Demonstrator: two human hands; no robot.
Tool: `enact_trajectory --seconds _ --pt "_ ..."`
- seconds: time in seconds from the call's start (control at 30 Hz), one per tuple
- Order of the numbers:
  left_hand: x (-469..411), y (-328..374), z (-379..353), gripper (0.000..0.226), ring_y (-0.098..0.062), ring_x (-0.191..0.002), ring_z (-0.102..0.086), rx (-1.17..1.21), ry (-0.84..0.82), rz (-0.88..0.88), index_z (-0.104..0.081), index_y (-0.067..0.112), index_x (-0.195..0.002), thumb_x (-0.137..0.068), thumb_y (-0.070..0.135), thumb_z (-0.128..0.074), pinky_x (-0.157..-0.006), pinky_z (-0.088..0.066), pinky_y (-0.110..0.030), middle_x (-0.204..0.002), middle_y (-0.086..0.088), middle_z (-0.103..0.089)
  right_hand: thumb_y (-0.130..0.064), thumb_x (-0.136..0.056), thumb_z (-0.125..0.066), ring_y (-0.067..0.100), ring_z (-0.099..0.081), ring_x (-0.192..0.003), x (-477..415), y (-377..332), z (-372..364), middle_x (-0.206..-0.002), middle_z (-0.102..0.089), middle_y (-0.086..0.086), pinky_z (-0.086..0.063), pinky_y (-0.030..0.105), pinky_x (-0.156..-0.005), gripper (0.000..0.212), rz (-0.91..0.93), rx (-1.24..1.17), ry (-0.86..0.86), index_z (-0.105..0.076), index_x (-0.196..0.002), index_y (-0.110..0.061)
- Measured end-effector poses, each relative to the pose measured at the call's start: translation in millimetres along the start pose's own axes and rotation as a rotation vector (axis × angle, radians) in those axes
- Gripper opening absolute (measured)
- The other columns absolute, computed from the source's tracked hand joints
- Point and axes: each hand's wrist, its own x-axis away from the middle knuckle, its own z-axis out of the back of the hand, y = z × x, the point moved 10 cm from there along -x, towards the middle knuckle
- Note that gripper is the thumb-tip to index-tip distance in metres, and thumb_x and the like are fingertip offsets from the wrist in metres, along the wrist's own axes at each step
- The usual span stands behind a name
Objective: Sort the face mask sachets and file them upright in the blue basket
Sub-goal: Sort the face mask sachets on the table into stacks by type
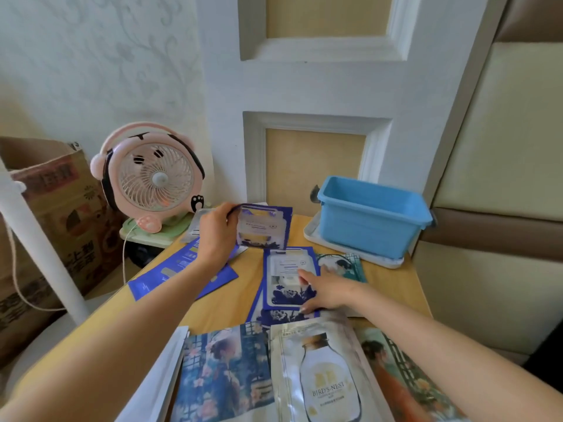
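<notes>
- The left hand point(217, 229), centre of the frame, pinches a glossy blue-and-white sachet point(263, 226) by its left edge, fingers curled over the top and thumb in front; the thin rectangular packet is lifted clear of the surface point(231, 303), with its printed face towards the camera
- The right hand point(327, 289), just right of centre, lies on a flat sachet point(288, 269) of the same blue-and-white print; its fingers are stretched out and pressed on the foil, thumb at the lower edge, and more packets of that print stick out from under it
- A teal sachet point(344, 264) lies just beside that hand, towards the basket
- Matte dark blue sachets point(182, 269) are fanned out left of centre, under the left forearm
- Along the bottom edge lie a shiny pearl-white sachet point(323, 376) printed with a bottle, a floral sachet point(225, 376) and an orange-toned sachet point(405, 382), overlapping
- The blue basket point(365, 229), smooth rectangular plastic with a rolled rim, stands at the right on a white tray point(310, 231), well apart from both hands
- The surface is smooth and wood-coloured
- A round pink fan point(152, 175) with a slatted grille and a cardboard box point(51, 214) stand at the left
</notes>
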Motion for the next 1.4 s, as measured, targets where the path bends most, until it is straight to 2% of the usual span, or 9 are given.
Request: enact_trajectory --seconds 0.13,0.43,0.6,0.7,0.87,0.97,1.1,1.2,1.4 --pt "-5.8 9.0 20.5 0.016 -0.03 -0.062 -0.066 0.083 0.056 0.034 -0.063 0.006 -0.091 -0.095 0.012 -0.048 -0.062 -0.052 -0.04 -0.069 -0.009 -0.063 -0.064 -0.083 -0.05 0.039 0.004 -0.144 -11.8 -19.7 6.1 -0.159 0.001 0.012 -0.012 0.054 -0.116 0.087 0.093 0.04 0.076 -0.004 -0.15 -0.032" --pt "-7.5 9.6 26.1 0.013 -0.01 -0.047 -0.063 0.285 -0.018 0.191 -0.058 0.009 -0.096 -0.096 0.013 -0.046 -0.063 -0.058 -0.048 -0.071 0.005 -0.059 -0.071 -0.085 -0.035 0.027 -0.004 -0.146 3.6 5.7 -0.6 -0.158 0.004 -0.012 -0.009 0.055 -0.116 0.081 0.103 0.203 0.037 0.002 -0.149 -0.038" --pt "-7.3 15.0 9.4 0.01 -0.01 -0.048 -0.063 0.351 -0.133 0.221 -0.058 0.012 -0.097 -0.096 0.012 -0.048 -0.055 -0.059 -0.036 -0.08 -0.005 -0.061 -0.035 -0.097 -0.045 0.01 -0.05 -0.115 39.6 37.2 67.2 -0.133 -0.054 -0.004 -0.038 0.04 -0.104 0.035 0.114 -0.884 0.445 -0.056 -0.126 -0.019" --pt "-6.6 23.6 -0.8 0.011 -0.014 -0.061 -0.064 0.397 -0.187 0.217 -0.058 0.008 -0.1 -0.096 0.012 -0.049 -0.049 -0.057 -0.025 -0.083 -0.006 -0.061 -0.05 -0.085 -0.052 0.012 -0.06 -0.111 54.6 18.9 96.7 -0.12 -0.065 -0.003 -0.046 0.038 -0.096 0.045 0.322 -1.291 0.387 -0.053 -0.124 -0.028" --pt "-9.1 -5.9 6.0 0.022 -0.022 -0.07 -0.064 0.485 -0.069 0.319 -0.054 0.011 -0.109 -0.099 0.022 -0.038 -0.053 -0.059 -0.035 -0.09 -0.006 -0.064 -0.008 -0.082 -0.069 0.022 -0.067 -0.095 34.9 -17.9 100.6 -0.105 -0.07 0.008 -0.053 0.04 -0.089 0.029 0.218 -1.182 0.449 -0.063 -0.11 -0.011" --pt "-0.6 -78.8 8.4 0.041 -0.03 -0.09 -0.064 0.026 -0.194 0.436 -0.045 0.014 -0.119 -0.093 0.045 -0.043 -0.079 -0.054 -0.042 -0.113 -0.011 -0.063 -0.003 -0.08 -0.069 0.025 -0.065 -0.092 6.7 -20.2 71.1 -0.112 -0.066 0.015 -0.055 0.039 -0.084 0.037 0.059 -1.245 0.349 -0.057 -0.115 -0.005" --pt "61.6 -166.6 -17.5 0.089 -0.032 -0.131 -0.034 -0.673 -0.721 0.417 -0.03 0.012 -0.139 -0.076 0.07 -0.053 -0.103 -0.034 -0.046 -0.143 -0.009 -0.034 -0.021 -0.073 -0.079 0.032 -0.046 -0.122 -5.6 -26.0 38.3 -0.135 -0.045 0.016 -0.043 0.04 -0.096 0.082 -0.199 -0.268 0.306 -0.03 -0.138 -0.008" --pt "69.7 -176.9 -16.3 0.077 -0.034 -0.119 -0.043 -0.919 -0.643 0.222 -0.032 0.008 -0.137 -0.087 0.067 -0.032 -0.094 -0.044 -0.043 -0.137 -0.012 -0.038 -0.034 -0.08 -0.071 0.031 -0.021 -0.139 1.0 -70.1 58.0 -0.152 -0.02 0.009 -0.026 0.046 -0.112 0.091 0.13 0.045 0.522 -0.012 -0.148 -0.029" --pt "62.8 -148.4 -19.0 0.032 -0.03 -0.105 -0.06 -1.111 -0.668 -0.035 -0.042 0.005 -0.125 -0.099 0.021 -0.033 -0.079 -0.047 -0.035 -0.123 -0.013 -0.053 -0.066 -0.083 -0.047 0.022 0.017 -0.144 -18.0 -105.3 -8.0 -0.158 0.01 -0.009 0.006 0.062 -0.112 0.068 0.406 0.075 0.062 -0.018 -0.143 -0.052"
